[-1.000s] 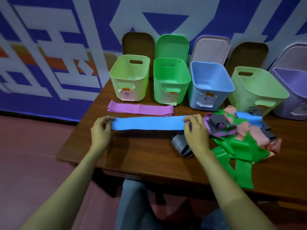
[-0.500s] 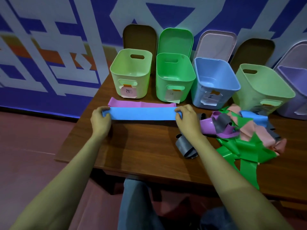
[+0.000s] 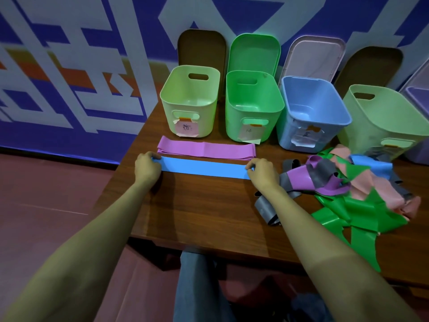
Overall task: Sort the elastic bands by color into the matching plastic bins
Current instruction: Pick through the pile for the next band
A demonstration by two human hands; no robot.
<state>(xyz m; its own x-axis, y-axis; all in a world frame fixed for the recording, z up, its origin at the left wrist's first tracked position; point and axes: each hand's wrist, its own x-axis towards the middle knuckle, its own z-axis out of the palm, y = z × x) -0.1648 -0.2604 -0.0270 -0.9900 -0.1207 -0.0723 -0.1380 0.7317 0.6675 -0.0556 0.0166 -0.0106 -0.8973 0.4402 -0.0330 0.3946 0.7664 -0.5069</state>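
Blue elastic band (image 3: 204, 168) lies flat on the counter (image 3: 209, 212); my left hand (image 3: 147, 168) and right hand (image 3: 263, 171) pinch its ends, which should stay square beside the purple band (image 3: 206, 150).

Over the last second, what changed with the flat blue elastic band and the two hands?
Both hands, left hand and right hand, carried the stretched flat blue elastic band away from the body, until it lies just in front of the folded purple band. Each hand kept hold of its end. The plastic bins and the tangled pile of bands stayed put.
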